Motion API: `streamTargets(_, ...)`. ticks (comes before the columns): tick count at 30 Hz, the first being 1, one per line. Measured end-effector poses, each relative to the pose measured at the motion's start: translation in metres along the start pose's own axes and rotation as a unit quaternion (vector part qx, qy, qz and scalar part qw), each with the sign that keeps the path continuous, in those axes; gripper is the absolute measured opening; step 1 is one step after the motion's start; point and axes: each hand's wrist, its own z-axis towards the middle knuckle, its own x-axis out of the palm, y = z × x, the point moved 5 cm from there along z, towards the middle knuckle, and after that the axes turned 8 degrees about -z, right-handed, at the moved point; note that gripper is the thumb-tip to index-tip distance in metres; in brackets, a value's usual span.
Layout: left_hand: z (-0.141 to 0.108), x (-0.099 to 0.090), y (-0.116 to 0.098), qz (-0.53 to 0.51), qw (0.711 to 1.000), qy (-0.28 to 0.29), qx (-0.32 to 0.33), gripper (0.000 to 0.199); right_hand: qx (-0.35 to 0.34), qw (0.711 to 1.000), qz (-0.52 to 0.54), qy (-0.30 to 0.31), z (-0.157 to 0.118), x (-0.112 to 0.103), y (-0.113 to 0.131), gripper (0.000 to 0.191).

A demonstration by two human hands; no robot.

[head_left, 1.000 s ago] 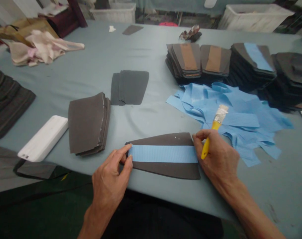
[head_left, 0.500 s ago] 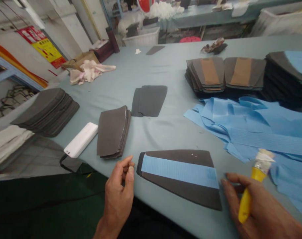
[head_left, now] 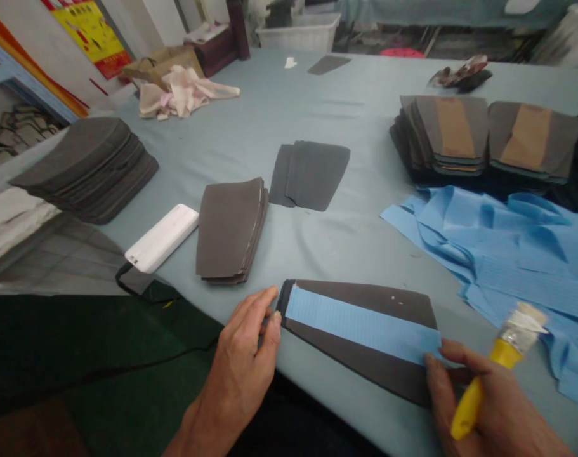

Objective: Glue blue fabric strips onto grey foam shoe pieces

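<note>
The blue strip [head_left: 360, 324] lies along the dark panel [head_left: 379, 299]; likely light and limp, best taken by its ends. Left hand [head_left: 243, 355], loosely parted, is at the panel's narrow end; right hand [head_left: 495, 400], clasping a brush [head_left: 505, 352], touches the strip at the panel's wide end.

Head camera: here it is, riding on the wearer's head, gazing forward and steeply down.
Table [head_left: 255, 139]: viewed from just above its near edge, which slants from middle left to bottom centre.
Hands: closest to the lens, left hand [head_left: 245, 346] low and left of centre, right hand [head_left: 502, 403] filling the lower right.
Far side: we're looking right across to a white bin [head_left: 302, 39] at top centre, a poster [head_left: 91, 32] upper left.
</note>
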Motion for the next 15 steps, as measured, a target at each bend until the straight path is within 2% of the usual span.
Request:
streamTargets(3,-0.002,0.003,-0.002,-0.006,1.0,-0.004,0.025,0.037,-0.005,0.999,-0.034,-0.02,0.001,-0.007,0.006,0.054)
streamTargets(8,-0.003,0.002,-0.003,-0.022,0.999,-0.013,0.045,0.037,-0.067,0.994,-0.073,-0.036,0.0,-0.009,0.006,0.039)
streamTargets(12,-0.001,0.003,-0.003,-0.036,0.998,-0.018,0.042,0.036,-0.04,0.996,-0.078,-0.026,-0.001,-0.011,0.01,0.05)
streamTargets(15,-0.003,0.005,-0.001,-0.027,0.998,-0.028,0.047,0.035,-0.048,0.996,-0.054,-0.042,0.0,0.0,-0.001,0.048)
